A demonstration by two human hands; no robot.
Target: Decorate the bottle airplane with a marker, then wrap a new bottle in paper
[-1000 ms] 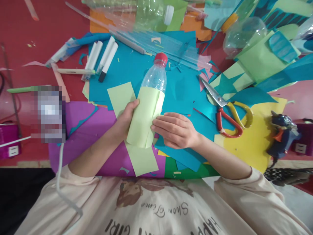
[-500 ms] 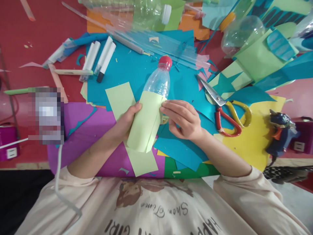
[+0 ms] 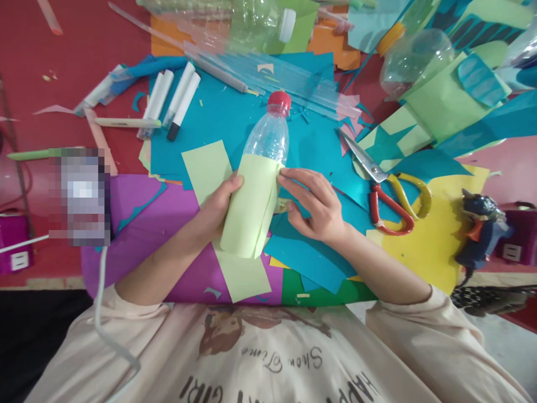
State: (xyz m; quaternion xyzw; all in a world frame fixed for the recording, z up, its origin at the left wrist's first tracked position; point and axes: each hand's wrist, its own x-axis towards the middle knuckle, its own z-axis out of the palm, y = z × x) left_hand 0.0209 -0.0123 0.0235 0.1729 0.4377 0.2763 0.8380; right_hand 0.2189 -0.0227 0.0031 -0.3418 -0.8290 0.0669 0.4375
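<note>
A clear plastic bottle with a red cap is held tilted in front of me. Pale green paper wraps its lower part, and one edge overlaps along the right side. My left hand grips the wrapped bottle from the left, thumb on the paper and other fingers hidden behind. At the paper's upper right edge, my right hand touches with its fingertips; its thumb is apart from them. Beneath the bottle lies a pale green paper strip.
Scissors with red and yellow handles lie open at the right, near a blue glue gun. Several markers lie at the upper left. A clear jar and coloured paper sheets surround the work area.
The bottle has shifted slightly up and its cap a little left. My right fingers have spread somewhat, with the thumb farther from the fingertips. My left hand keeps its grip.
</note>
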